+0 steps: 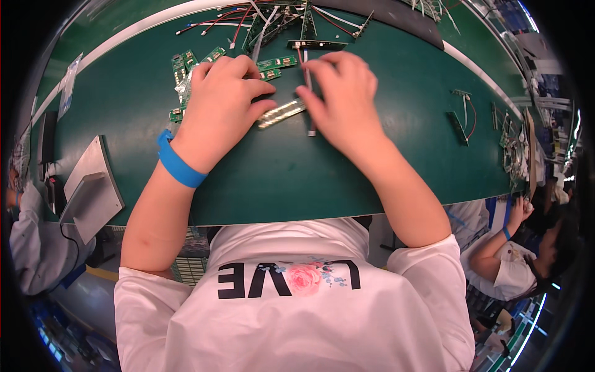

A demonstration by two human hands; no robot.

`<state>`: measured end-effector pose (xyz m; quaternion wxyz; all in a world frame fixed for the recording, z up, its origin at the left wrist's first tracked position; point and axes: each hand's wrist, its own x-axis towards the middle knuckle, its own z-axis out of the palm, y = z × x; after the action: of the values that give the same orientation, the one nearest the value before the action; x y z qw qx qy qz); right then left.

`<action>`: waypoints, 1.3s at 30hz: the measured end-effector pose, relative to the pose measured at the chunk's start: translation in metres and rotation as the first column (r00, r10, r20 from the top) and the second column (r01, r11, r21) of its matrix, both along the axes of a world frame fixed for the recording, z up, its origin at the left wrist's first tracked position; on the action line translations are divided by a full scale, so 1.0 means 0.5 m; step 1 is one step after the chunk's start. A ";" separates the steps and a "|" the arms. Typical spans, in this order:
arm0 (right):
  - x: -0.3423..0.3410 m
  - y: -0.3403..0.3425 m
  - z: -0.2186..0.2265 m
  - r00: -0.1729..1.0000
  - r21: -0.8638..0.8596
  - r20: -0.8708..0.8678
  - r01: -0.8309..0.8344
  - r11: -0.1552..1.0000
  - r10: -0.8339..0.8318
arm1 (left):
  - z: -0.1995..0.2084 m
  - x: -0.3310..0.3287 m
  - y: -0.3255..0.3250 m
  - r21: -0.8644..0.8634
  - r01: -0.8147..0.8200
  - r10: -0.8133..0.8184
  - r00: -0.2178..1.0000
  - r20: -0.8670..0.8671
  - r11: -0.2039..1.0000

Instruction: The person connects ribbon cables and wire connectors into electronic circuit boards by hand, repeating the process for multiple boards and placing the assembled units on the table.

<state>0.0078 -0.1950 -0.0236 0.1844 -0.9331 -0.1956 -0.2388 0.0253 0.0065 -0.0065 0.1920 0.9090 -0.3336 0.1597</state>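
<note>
A short strip-shaped circuit board point(282, 115) lies at a slant on the green table between my hands. My left hand point(224, 93), with a blue band at the wrist, has its thumb close to the board's left end and its index finger apart from the thumb. My right hand point(344, 93) is slightly blurred. Its thumb tip is near the board's right end, and a gap shows between thumb and index finger. A thin cable point(311, 118) with a small end connector runs down beside that thumb; whether the thumb touches it, I cannot tell.
Several small green boards point(180, 68) lie around my left hand. A tangle of wired boards point(279, 28) fills the table's far side. One wired board point(458, 129) lies at the right. A grey metal stand point(96, 186) is at the left edge. Another person point(505, 260) sits at the right.
</note>
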 end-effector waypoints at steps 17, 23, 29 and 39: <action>-0.036 -0.002 0.069 0.636 0.426 -0.762 0.352 0.833 0.121 | 0.001 -0.049 -0.067 -0.359 0.098 -0.140 0.986 -0.094 0.928; -0.028 -0.037 0.097 0.344 0.673 -0.738 0.434 0.599 0.581 | 0.050 -0.023 -0.021 -0.428 0.191 -0.242 0.968 -0.066 0.883; -0.024 -0.075 0.098 0.143 0.724 -0.679 0.287 0.627 0.720 | 0.045 -0.007 -0.012 -0.169 0.389 -0.420 0.879 -0.225 0.906; -0.017 -0.081 0.099 -0.054 0.642 -0.767 -0.057 0.765 0.640 | 0.020 -0.039 -0.026 -0.464 0.542 -0.711 0.585 -0.390 0.701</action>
<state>-0.0008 -0.2354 0.0256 0.5175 -0.6785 -0.2007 0.4812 0.0056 -0.0066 0.0037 0.4554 0.6954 -0.5391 -0.1358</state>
